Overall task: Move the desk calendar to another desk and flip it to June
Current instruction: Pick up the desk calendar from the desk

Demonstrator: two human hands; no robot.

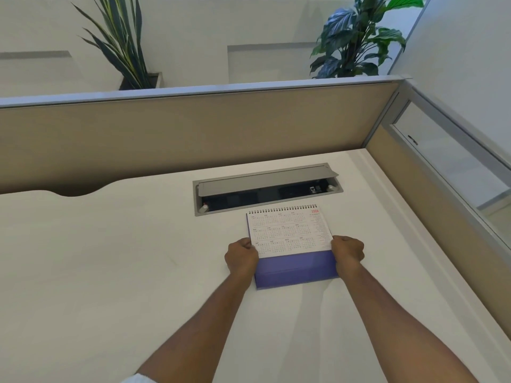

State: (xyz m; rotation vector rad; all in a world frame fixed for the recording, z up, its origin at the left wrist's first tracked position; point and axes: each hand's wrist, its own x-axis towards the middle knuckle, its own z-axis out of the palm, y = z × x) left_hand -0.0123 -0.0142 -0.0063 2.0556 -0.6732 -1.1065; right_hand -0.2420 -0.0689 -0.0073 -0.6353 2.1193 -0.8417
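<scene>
The desk calendar (290, 233) stands on the white desk (110, 258), spiral-bound along its top, with a purple base. Its facing page is a white year overview marked 2026 in red. My left hand (242, 257) grips its left edge and my right hand (347, 251) grips its right edge, both near the bottom of the white page. The purple base rests on the desk between my wrists.
Just behind the calendar is a grey cable box (266, 187) sunk into the desk, its lid raised. Beige partition panels (193, 134) wall the desk at the back and right. Two potted plants (359, 40) stand beyond the partition.
</scene>
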